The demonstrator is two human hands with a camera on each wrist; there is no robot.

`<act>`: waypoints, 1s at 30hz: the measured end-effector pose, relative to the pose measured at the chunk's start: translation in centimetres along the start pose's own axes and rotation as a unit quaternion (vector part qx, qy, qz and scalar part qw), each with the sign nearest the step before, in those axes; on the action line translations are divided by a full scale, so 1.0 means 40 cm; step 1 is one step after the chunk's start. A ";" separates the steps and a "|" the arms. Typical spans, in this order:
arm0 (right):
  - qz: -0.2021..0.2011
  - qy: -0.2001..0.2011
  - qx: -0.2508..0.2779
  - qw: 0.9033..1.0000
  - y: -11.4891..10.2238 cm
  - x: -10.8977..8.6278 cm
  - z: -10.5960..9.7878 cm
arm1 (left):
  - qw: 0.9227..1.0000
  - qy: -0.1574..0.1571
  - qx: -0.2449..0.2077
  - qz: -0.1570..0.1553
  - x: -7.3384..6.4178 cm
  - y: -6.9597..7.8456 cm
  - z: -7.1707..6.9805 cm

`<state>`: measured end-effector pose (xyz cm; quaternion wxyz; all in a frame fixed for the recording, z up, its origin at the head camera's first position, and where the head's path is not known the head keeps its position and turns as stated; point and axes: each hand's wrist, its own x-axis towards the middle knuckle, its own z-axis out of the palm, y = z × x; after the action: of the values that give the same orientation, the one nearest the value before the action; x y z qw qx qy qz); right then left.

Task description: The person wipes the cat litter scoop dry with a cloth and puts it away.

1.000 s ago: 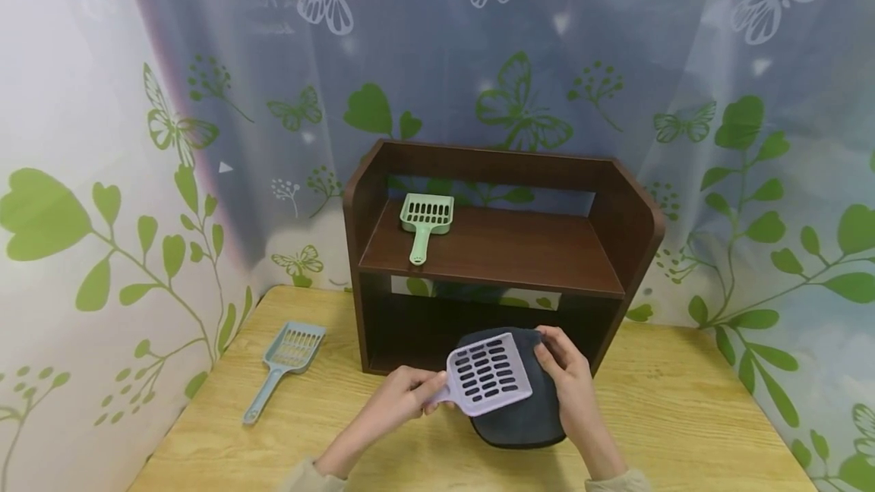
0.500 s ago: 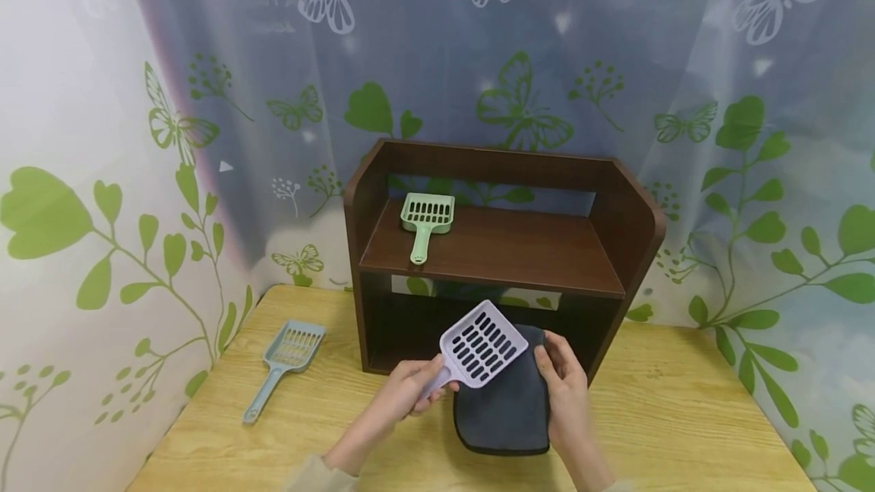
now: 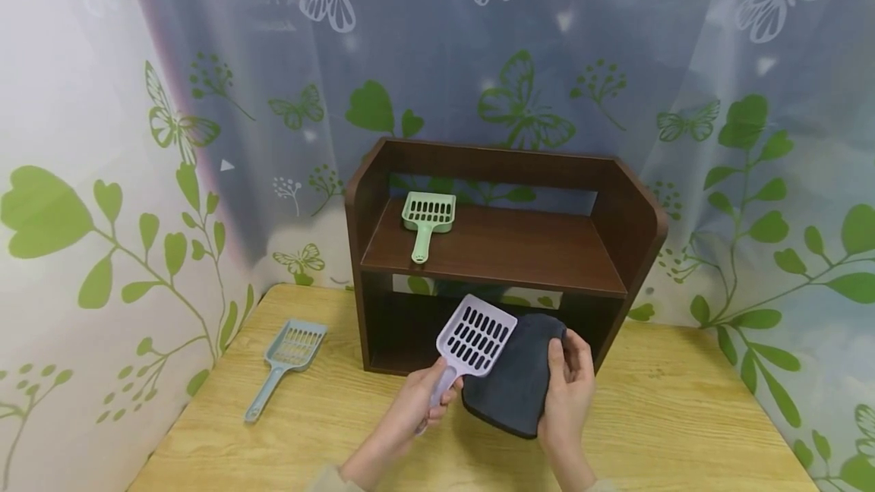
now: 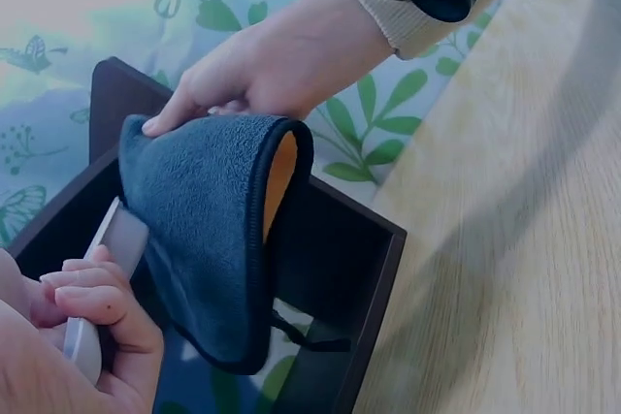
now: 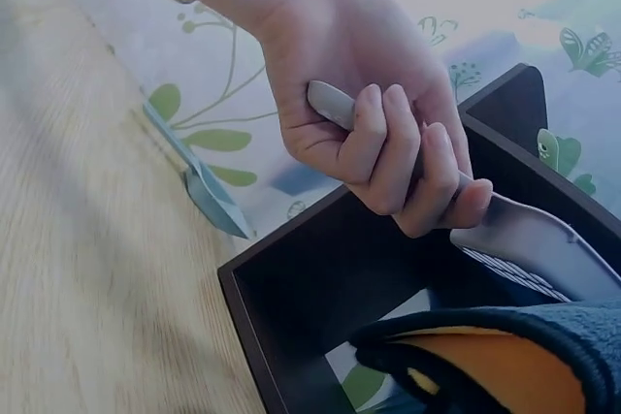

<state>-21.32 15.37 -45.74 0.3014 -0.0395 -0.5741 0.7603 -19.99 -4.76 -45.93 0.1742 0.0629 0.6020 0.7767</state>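
Observation:
My left hand [image 3: 418, 405] grips the handle of a lilac slotted litter scoop [image 3: 466, 368], its slotted head tilted up toward the shelf. In the right wrist view, the left hand's fingers [image 5: 388, 147] curl round that handle. A dark blue-grey cloth [image 3: 516, 376] with a black hem hangs in my right hand [image 3: 569, 393], thumb on the near face. Orange lining shows inside the cloth [image 4: 194, 210] in the left wrist view. Scoop head and cloth are side by side, their edges overlapping in the head view; whether they touch I cannot tell.
Behind the hands stands a dark brown two-tier shelf [image 3: 519, 249]. A green litter scoop [image 3: 424, 232] lies on its upper board. To the left, a light blue litter scoop [image 3: 273, 376] rests on the wooden table [image 3: 683, 416]. Patterned curtain [image 3: 437, 82] surrounds the table.
The lilac scoop has turned more upright and risen slightly off the front of the cloth. The cloth has shifted and tilted in the right hand. The other scoops stay put.

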 end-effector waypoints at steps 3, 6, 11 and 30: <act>-0.007 -0.013 -0.020 1.000 0.000 0.000 0.007 | 1.000 0.004 0.002 0.001 0.002 0.000 0.005; -0.011 -0.030 -0.037 0.999 0.004 -0.006 0.012 | 1.000 0.003 0.000 0.001 0.005 0.000 0.012; -0.024 -0.053 -0.051 0.997 0.013 -0.035 0.021 | 1.000 0.006 -0.019 0.008 0.014 0.008 0.027; -0.107 -0.068 -0.025 0.992 0.044 -0.112 0.026 | 0.998 -0.010 -0.069 -0.008 0.020 0.018 0.052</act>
<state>-18.80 11.96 -48.24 0.3396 0.0663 -0.6132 0.7101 -20.22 -2.75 -44.78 0.1904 0.0531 0.5459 0.8142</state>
